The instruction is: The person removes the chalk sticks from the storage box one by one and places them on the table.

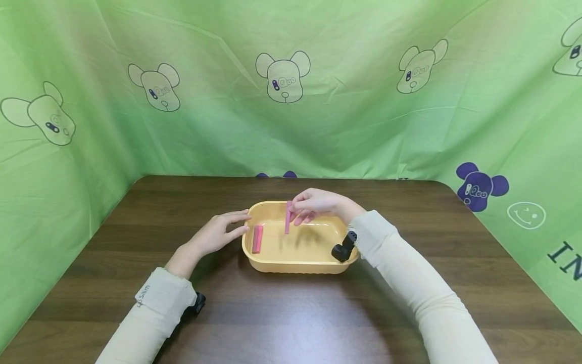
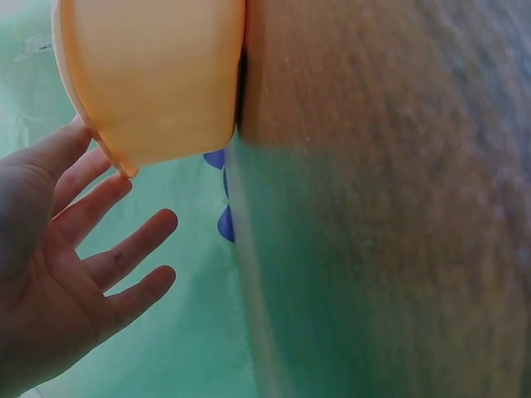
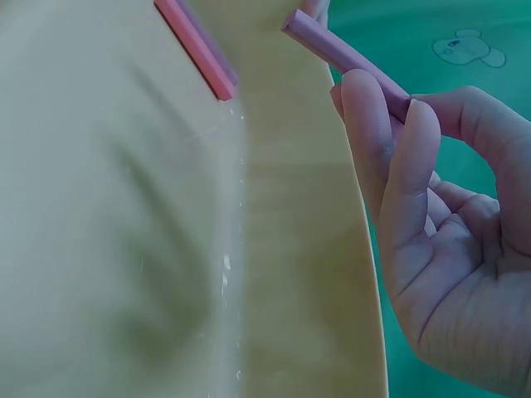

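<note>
My right hand (image 1: 317, 203) pinches one end of a slim purple-pink stick (image 1: 287, 225) over the yellow plastic tub (image 1: 297, 268). In the right wrist view the held stick (image 3: 336, 51) is straight-edged and slants up to the left, away from the thumb and fingertips. My left hand (image 1: 216, 234) is at the tub's left rim, its fingers loosely spread; in the left wrist view thumb and fingertips meet the rim while two fingers stand free. On the tub's floor at the left end lie a bright pink stick (image 1: 259, 239) and a duller mauve one (image 1: 255, 239), side by side.
The tub stands on a dark wooden table (image 1: 282, 313). A green cloth (image 1: 282, 136) with bear-head prints hangs behind the table and along both sides. Black wrist cameras sit at both cuffs, the right one (image 1: 344, 247) overlapping the tub's right end in the head view.
</note>
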Available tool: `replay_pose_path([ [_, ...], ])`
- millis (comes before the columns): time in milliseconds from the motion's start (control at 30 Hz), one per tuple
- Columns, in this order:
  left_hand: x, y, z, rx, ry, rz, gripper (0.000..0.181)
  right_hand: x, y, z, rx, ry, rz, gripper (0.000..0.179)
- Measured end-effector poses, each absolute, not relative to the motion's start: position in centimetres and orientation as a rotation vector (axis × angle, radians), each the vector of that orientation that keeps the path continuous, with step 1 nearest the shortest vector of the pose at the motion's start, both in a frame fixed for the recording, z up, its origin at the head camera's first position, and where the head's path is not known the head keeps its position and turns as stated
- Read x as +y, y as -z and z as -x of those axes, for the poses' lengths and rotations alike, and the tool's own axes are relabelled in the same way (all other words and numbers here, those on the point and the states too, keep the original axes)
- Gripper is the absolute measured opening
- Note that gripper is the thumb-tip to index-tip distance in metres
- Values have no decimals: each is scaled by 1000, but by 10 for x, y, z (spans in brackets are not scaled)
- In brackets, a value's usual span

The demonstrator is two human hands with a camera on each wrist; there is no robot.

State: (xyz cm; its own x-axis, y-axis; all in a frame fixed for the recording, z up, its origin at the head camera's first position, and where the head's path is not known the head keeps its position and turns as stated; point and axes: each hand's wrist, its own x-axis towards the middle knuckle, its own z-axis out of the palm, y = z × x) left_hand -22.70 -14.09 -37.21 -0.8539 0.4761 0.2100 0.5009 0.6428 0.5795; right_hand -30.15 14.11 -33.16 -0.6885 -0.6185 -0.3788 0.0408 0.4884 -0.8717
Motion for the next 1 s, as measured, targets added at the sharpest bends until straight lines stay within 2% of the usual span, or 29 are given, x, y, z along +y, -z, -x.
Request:
replay_pose_path([
  [1000, -142, 372, 227, -2808, 1012, 850, 40, 179, 326, 288, 2086, 1328, 403, 25],
])
